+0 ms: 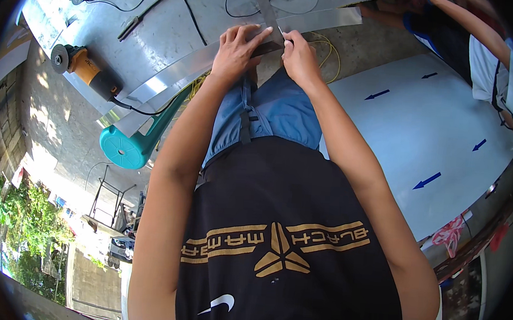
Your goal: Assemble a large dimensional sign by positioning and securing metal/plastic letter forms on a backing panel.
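My left hand (234, 51) lies with fingers spread on a flat metal ruler or square (266, 15), at the near edge of a grey sheet-metal worktop (175, 53). Thumb and index finger reach toward the ruler's edge. Just right of it, my right hand (301, 57) is closed around a thin, pointed tool (281, 30), like a scriber or pen. Its tip is beside the ruler; most of its shaft is hidden in my fingers. A long narrow metal strip (332, 18) runs along the worktop's edge near both hands.
An orange and black angle grinder (89, 70) rests at the left, its cord trailing. Below stands a teal stool (125, 146). A large pale sheet with blue arrows (401, 128) lies at right. Another person (455, 37) is at upper right. A yellow cord (335, 52) hangs beyond my right hand.
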{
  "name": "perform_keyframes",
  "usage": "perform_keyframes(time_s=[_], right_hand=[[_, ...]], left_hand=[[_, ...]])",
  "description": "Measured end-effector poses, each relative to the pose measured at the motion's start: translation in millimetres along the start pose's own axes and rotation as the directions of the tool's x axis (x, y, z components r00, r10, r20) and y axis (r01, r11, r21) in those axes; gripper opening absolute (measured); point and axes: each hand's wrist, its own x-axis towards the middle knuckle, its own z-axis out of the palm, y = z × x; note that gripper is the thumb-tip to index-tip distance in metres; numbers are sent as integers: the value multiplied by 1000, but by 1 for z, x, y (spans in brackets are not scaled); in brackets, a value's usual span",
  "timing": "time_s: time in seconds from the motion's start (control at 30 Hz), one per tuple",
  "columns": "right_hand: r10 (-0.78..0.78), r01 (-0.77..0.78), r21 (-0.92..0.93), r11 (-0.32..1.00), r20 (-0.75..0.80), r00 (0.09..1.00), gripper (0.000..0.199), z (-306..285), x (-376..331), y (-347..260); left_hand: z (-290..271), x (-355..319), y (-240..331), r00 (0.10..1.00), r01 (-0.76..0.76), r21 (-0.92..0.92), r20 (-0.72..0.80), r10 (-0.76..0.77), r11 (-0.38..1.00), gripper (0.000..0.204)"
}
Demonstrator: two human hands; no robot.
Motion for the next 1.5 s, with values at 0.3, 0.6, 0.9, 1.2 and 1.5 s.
perform_keyframes(time_s=[0.3,0.6,0.9,1.2,1.5], right_hand=[[227,-213,158,964,-77,971,23,-29,-37,45],[504,-295,866,404,58,862,19,-37,36,47],[340,-119,821,558,-96,936,19,-51,52,1],[391,-294,646,704,-6,921,14,-48,88,-5],[-83,79,-27,996,-194,977,52,-64,45,28]], left_hand=[[-2,-10,-3,1000,20,17,10,-20,1000,86],[0,-9,3,990,-60,-80,-131,49,995,53],[-47,-45,19,947,31,-372,-286,-147,928,40],[-93,-83,16,788,242,-450,-427,-444,860,32],[-111,-118,-4,619,293,-520,-536,-574,802,30]])
